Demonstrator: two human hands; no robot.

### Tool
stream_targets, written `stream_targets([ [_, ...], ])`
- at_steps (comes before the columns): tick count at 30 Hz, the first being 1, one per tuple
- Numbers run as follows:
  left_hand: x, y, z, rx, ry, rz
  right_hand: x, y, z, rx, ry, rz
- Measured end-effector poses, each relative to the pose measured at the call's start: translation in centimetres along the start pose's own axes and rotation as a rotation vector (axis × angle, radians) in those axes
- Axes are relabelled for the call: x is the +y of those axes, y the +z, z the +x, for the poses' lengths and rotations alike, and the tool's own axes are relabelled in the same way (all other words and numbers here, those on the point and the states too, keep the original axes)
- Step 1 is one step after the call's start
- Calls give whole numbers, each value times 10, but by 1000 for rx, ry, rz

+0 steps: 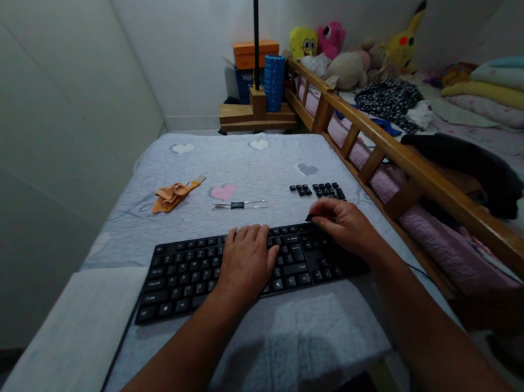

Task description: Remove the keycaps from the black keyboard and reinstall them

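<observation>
A black keyboard (185,274) lies across the cloth-covered table. My left hand (246,255) rests flat on its middle keys, fingers stretched out and holding nothing. At the keyboard's upper right, my right hand (343,223) pinches a small black keycap (310,217) between thumb and fingertips. The number pad area below that hand is dark and partly hidden by it. Just beyond, several loose black keycaps (327,190) sit in rows. A wire keycap puller (237,205) with a black middle lies behind the keyboard.
An orange cloth (171,197) with a flat pale-tipped tool (197,181) lies at the back left. White sheeting (67,346) covers the table's left side. A wooden bed rail (385,156) runs along the right. A dark pole (257,21) on a wooden base stands behind.
</observation>
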State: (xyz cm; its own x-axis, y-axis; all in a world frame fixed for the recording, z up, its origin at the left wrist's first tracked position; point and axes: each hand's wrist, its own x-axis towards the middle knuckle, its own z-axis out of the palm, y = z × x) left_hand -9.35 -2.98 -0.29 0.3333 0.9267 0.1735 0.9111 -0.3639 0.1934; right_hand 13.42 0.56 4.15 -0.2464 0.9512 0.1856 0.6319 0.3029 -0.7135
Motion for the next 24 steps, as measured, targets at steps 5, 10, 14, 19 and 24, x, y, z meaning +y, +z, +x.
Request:
stream_targets([
  [5, 0, 1, 0, -6, -11, 9, 15, 15, -7, -15, -16, -21],
  [10, 0, 1, -1, 7, 0, -2, 18, 21, -9, -36, -50, -84],
  [14, -1, 3, -1, 2, 1, -10, 17, 22, -11, -57, -53, -136],
  [19, 0, 2, 0, 3, -3, 0, 17, 25, -12, -88, -61, -175],
  [24, 0, -1, -1, -8, -4, -1, 16, 27, -11, -108, -81, -226],
])
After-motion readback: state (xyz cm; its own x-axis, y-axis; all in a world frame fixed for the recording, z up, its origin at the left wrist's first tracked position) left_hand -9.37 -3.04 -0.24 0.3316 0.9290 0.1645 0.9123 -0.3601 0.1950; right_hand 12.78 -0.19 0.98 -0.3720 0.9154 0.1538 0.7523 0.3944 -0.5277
